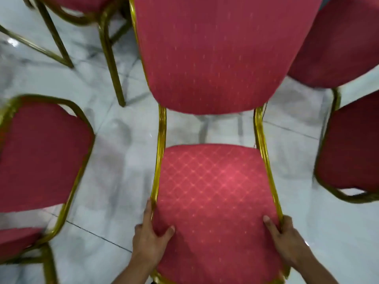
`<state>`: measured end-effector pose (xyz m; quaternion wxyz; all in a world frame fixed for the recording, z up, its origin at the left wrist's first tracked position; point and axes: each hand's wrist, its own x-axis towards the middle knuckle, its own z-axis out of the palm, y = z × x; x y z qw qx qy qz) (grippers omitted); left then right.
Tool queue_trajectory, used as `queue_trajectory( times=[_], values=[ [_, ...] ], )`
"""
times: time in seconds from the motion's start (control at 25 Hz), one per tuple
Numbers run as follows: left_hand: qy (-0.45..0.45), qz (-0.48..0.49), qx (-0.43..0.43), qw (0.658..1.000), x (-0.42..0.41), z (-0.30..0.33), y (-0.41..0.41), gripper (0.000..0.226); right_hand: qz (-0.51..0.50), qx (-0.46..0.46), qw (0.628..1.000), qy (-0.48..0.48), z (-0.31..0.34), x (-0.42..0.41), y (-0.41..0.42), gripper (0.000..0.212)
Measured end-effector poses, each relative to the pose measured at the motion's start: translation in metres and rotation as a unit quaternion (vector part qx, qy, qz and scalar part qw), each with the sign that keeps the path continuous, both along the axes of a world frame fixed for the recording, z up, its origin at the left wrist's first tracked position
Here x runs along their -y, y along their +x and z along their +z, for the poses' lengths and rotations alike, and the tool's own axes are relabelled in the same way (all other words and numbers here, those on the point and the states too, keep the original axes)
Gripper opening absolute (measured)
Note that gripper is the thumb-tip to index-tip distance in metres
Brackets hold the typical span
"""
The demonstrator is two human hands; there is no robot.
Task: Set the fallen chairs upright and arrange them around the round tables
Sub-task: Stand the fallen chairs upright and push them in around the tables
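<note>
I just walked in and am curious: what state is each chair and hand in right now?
Middle chair: gripped at both sides by its padded back.
Left hand: grips the back's left edge.
Right hand: grips the right edge.
Left chair: untouched, blurred.
Right chair: untouched.

The middle chair [213,181] has red padded cloth with a faint gold diamond pattern and a shiny gold metal frame. Its backrest lies nearest the fingers [148,210], which curl round both side rails, thumbs pressed on the cloth; its seat spreads out beyond, farther from the fingers. Left of the fingers sits a second red chair [41,158], blurred, its gold rail curving round the cushion. Right of the fingers is a third chair [348,152], darker red. Far beyond the fingers to the upper left, a fourth chair [102,27] shows mostly dull gold legs on the pale tiled floor
</note>
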<state>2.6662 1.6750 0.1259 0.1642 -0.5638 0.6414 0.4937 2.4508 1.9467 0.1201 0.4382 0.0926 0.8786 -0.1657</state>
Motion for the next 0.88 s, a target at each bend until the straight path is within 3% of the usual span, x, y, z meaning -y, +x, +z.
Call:
queue_trajectory(
  times=[0.12,0.24,0.44,0.52,0.6,0.8,0.88],
  values=[
    [-0.031,-0.018,0.054,0.998,0.012,0.138,0.016,0.101,-0.028,0.006,0.999,0.035,0.133,0.008,0.024,0.078],
    [-0.066,-0.073,0.075,0.992,0.028,0.279,0.019,0.077,-0.009,0.055,0.998,0.039,0.274,0.028,0.027,0.071],
    [-0.139,-0.096,-0.009,0.986,0.064,0.445,-0.014,0.033,0.013,0.059,0.998,0.013,0.422,0.054,-0.006,0.065],
    [-0.155,-0.065,-0.047,0.985,0.078,0.491,-0.036,0.023,-0.044,0.057,0.997,-0.015,0.456,0.069,-0.021,0.044],
    [-0.184,-0.084,-0.088,0.975,0.082,0.525,-0.055,0.029,-0.081,0.068,0.994,-0.009,0.487,0.081,-0.030,0.030],
    [-0.302,-0.276,0.016,0.912,0.067,0.543,-0.063,0.036,-0.100,0.054,0.993,-0.030,0.508,0.097,-0.007,0.040],
    [-0.292,-0.233,0.013,0.927,0.062,0.548,-0.062,0.035,-0.132,0.020,0.990,-0.054,0.511,0.094,0.002,0.045]
  ],
)
